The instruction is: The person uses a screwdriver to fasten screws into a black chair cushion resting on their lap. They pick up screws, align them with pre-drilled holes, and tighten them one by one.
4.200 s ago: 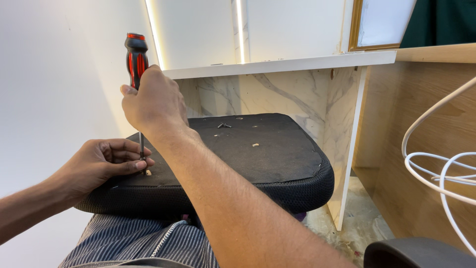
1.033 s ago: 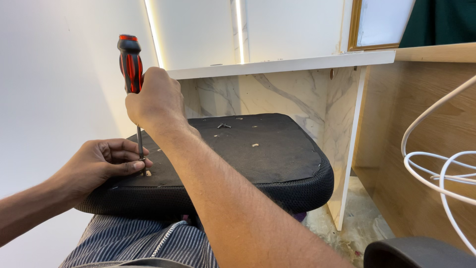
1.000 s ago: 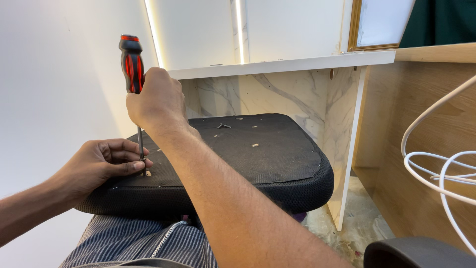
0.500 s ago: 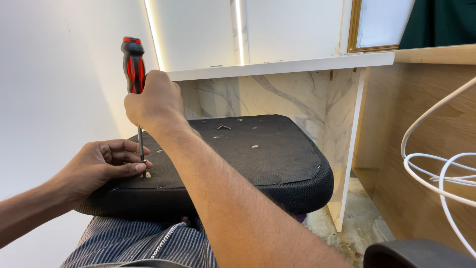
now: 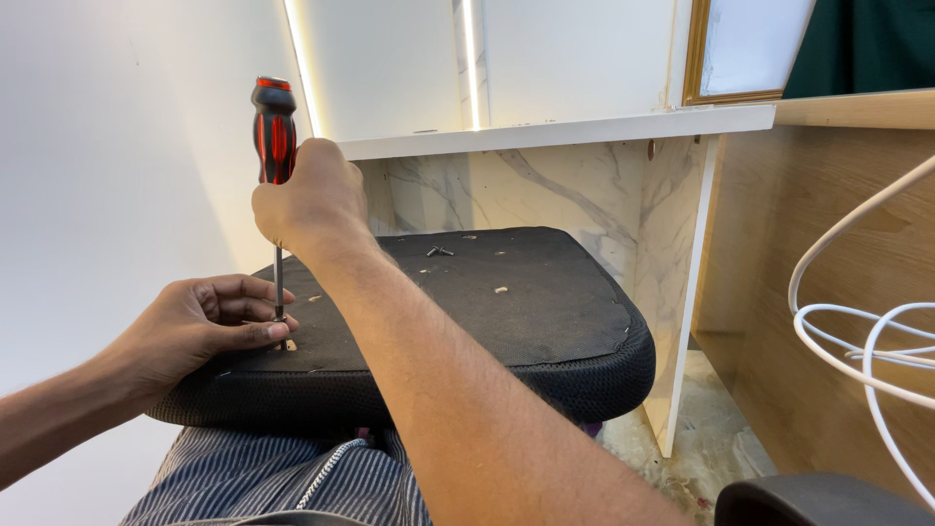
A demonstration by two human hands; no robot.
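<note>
A black seat cushion (image 5: 506, 321) lies upside down across my lap, its fabric underside facing up. My right hand (image 5: 310, 200) grips the red-and-black handle of a screwdriver (image 5: 274, 131) held upright. Its thin shaft runs down to a screw hole (image 5: 289, 345) near the cushion's left front edge. My left hand (image 5: 200, 326) rests on the cushion, and its fingertips pinch the shaft just above the tip. Two dark loose screws (image 5: 438, 251) lie on the far part of the cushion.
A white shelf (image 5: 545, 131) on marble-patterned panels (image 5: 545, 195) stands behind the cushion. A wooden cabinet side (image 5: 808, 292) rises at the right, with looping white cables (image 5: 857, 331) before it. A black rounded object (image 5: 828, 502) sits at the bottom right. My striped trousers (image 5: 282, 487) show below.
The screwdriver handle has shifted slightly in my right hand as it turns. My left hand stays on the shaft near the tip.
</note>
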